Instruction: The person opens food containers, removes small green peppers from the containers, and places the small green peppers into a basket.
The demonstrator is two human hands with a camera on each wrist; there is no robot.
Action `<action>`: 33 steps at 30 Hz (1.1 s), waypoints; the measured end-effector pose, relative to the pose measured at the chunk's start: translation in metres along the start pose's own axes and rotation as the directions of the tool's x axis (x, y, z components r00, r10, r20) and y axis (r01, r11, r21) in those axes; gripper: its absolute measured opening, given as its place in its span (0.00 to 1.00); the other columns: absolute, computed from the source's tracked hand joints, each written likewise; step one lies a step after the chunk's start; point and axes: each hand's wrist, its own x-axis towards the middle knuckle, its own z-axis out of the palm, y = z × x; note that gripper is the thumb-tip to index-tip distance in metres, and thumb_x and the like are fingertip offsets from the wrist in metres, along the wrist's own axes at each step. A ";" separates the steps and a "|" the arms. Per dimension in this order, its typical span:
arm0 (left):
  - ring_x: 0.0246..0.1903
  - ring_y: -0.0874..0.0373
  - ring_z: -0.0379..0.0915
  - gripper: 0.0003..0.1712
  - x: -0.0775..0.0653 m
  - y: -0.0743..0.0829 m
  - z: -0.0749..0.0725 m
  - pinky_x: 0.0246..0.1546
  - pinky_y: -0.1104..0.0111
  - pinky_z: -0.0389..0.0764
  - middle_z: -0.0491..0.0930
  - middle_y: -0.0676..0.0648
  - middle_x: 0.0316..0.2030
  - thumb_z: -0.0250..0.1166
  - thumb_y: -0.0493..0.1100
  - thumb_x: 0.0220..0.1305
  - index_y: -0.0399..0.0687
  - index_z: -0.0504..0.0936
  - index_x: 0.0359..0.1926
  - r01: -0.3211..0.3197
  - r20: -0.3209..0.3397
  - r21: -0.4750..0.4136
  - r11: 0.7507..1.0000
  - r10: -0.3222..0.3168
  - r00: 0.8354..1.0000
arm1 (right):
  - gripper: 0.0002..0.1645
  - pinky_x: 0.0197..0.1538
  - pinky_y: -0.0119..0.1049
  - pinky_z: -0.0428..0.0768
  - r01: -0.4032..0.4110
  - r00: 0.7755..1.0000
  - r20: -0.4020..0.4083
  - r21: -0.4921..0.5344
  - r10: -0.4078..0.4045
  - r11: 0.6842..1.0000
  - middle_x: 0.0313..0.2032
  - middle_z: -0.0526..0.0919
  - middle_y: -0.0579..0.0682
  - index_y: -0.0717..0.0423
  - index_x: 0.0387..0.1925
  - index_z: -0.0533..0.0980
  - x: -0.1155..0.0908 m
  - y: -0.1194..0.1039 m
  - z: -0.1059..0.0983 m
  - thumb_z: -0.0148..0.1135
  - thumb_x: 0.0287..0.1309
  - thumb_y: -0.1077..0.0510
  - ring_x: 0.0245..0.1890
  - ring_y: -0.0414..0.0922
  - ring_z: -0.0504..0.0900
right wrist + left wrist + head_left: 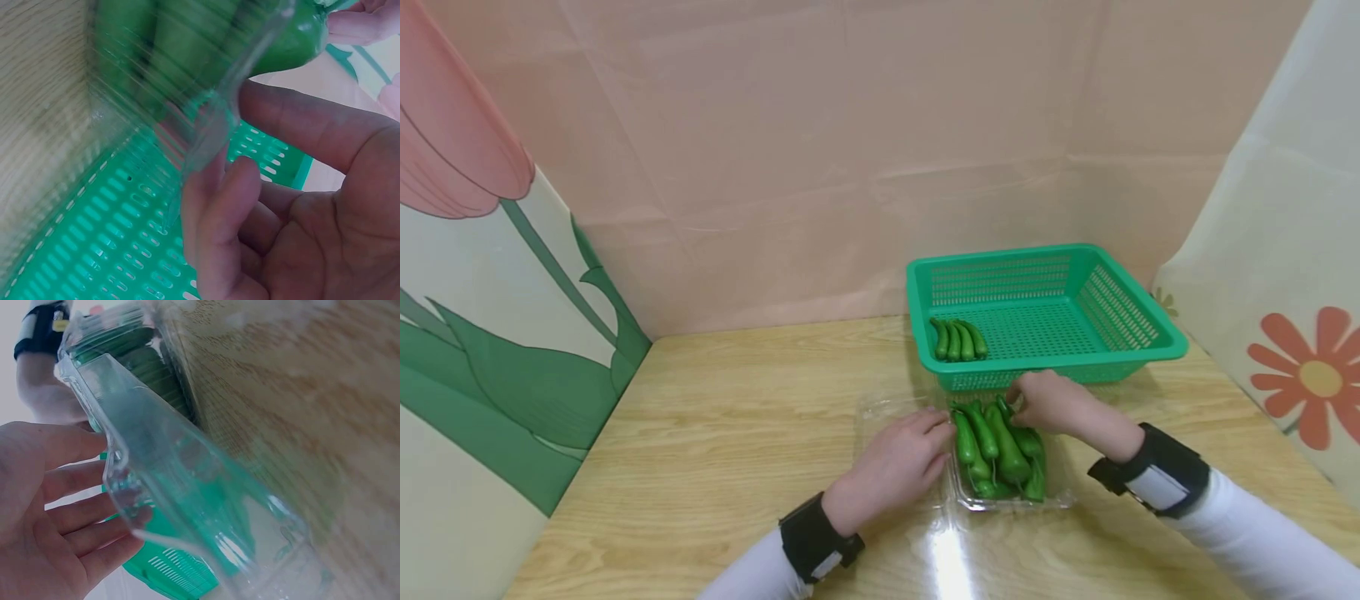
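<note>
A clear plastic clamshell box (1063, 497) lies on the table with its lid (880, 417) folded out to the left. Long green peppers (1004, 446) fill its tray and rise above the rim. My left hand (904, 454) is at the tray's left side, by the lid hinge. In the left wrist view its fingers (94, 515) reach out fairly straight against the clear plastic. At the tray's far right corner, my right hand (1051, 403) pinches the end of a green pepper. Its fingers (219, 219) are curled at the rim, one showing through the plastic.
Just behind the box stands a green slotted basket (1045, 367). Several small green peppers (958, 340) lie side by side in its left front corner. A pink sheet (775, 167) hangs behind the table (715, 433), with flower-printed cloth on both sides.
</note>
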 end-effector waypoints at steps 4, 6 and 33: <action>0.62 0.52 0.68 0.23 0.000 0.000 0.000 0.66 0.63 0.68 0.73 0.45 0.61 0.58 0.50 0.66 0.48 0.75 0.58 0.005 0.013 0.000 1.000 -0.005 1.000 | 0.22 0.33 0.42 0.84 -0.009 1.000 0.002 0.007 0.009 1.000 0.36 0.85 0.58 0.68 0.46 0.77 0.000 -0.001 0.000 0.68 0.51 0.58 0.34 0.50 0.84; 0.62 0.52 0.68 0.23 0.000 0.000 0.000 0.66 0.63 0.67 0.73 0.45 0.61 0.58 0.50 0.66 0.48 0.74 0.59 0.006 0.019 0.001 1.000 -0.006 1.000 | 0.23 0.33 0.43 0.85 -0.009 1.000 0.002 0.009 0.009 1.000 0.36 0.85 0.58 0.68 0.47 0.77 0.000 -0.001 0.000 0.68 0.51 0.59 0.34 0.51 0.84; 0.62 0.51 0.68 0.22 0.001 0.001 0.000 0.66 0.63 0.69 0.73 0.44 0.61 0.58 0.50 0.66 0.48 0.75 0.58 0.013 0.019 -0.017 1.000 -0.013 1.000 | 0.24 0.40 0.47 0.85 0.011 1.000 0.010 0.081 -0.012 0.997 0.40 0.84 0.62 0.70 0.47 0.77 -0.001 0.006 0.004 0.68 0.52 0.56 0.40 0.56 0.83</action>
